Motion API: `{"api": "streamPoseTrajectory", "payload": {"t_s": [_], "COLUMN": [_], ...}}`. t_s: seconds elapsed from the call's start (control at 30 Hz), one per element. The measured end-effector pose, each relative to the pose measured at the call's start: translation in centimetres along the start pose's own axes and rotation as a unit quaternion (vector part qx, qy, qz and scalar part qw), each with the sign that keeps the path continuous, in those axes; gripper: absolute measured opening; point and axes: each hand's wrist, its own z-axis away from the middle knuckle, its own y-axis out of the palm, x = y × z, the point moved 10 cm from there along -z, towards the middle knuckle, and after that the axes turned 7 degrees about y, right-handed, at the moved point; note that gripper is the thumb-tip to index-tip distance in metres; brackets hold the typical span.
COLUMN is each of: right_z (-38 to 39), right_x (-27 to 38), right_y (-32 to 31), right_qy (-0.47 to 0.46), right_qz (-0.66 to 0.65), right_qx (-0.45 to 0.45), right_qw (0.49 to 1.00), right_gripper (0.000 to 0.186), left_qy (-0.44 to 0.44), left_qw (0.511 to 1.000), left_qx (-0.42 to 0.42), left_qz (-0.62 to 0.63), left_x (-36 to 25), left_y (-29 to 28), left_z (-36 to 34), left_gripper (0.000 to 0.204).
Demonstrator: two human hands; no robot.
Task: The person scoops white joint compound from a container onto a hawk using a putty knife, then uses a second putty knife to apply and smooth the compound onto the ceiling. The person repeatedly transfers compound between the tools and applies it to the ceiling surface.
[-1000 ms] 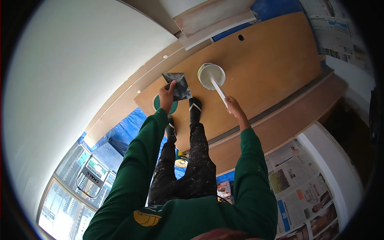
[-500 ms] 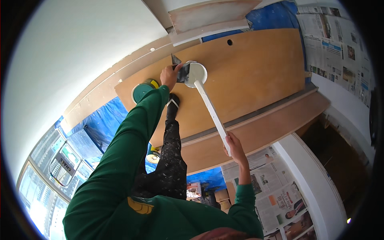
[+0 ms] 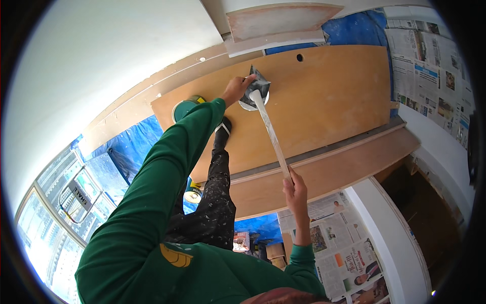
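Note:
My left hand (image 3: 237, 90) is closed on the edge of a dark grey, smeared metal scraper plate (image 3: 259, 85), holding it over a white bucket (image 3: 247, 107). The plate hides most of the bucket's mouth. My right hand (image 3: 296, 194) grips the near end of a long stick (image 3: 272, 137) coated in white. The stick's thick white far end lies against the plate, above the bucket. The bucket stands on a large brown wooden panel (image 3: 334, 96). Left of it sits a green tin (image 3: 183, 109), partly covered by my left sleeve.
My shoed foot (image 3: 224, 125) rests on the panel beside the tin. Another tin (image 3: 193, 195) stands near my leg. Blue sheeting (image 3: 134, 147) and newspaper (image 3: 349, 248) cover parts of the floor. A white wall (image 3: 126, 45) rises at left, with windows (image 3: 50, 233) below it.
My left hand has moved right with the scraper plate, from the bucket's left rim to over its mouth. The stick has turned, and its far end has come up against the plate.

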Motion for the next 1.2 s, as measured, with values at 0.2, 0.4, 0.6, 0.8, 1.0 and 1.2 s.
{"api": "streamPoseTrajectory", "payload": {"t_s": [0.2,0.4,0.6,0.8,1.0,1.2], "right_z": [1.1,2.5,3.2,3.4,5.8,0.9], "right_x": [0.3,0.8,1.8,1.6,0.7,-5.5], "right_y": [1.2,1.0,1.5,1.3,-0.1,1.9], "right_qy": [-0.038,-0.057,-0.052,-0.035,-0.044,0.023], "right_qz": [0.157,0.217,0.144,0.11,0.062,-0.012], "right_qx": [-0.114,-0.141,-0.122,-0.123,-0.129,-0.073], "right_qw": [0.98,0.964,0.981,0.986,0.989,0.997], "right_gripper": [0.056,0.059,0.055,0.048,0.045,0.042], "left_qy": [-0.052,-0.058,-0.047,-0.045,-0.028,-0.015], "left_qw": [0.998,0.992,0.996,0.997,0.994,0.991], "left_qx": [0.007,-0.032,0.001,0.011,-0.005,-0.003], "left_qz": [0.046,0.104,0.07,0.057,0.109,0.137], "left_x": [0.5,1.0,1.6,-1.1,-0.7,0.7], "left_y": [-0.8,-2.7,-1.7,-2.3,-3.0,-2.7], "left_z": [0.4,0.9,0.6,1.5,1.0,-0.1], "left_gripper": [0.073,0.071,0.072,0.072,0.069,0.067]}}
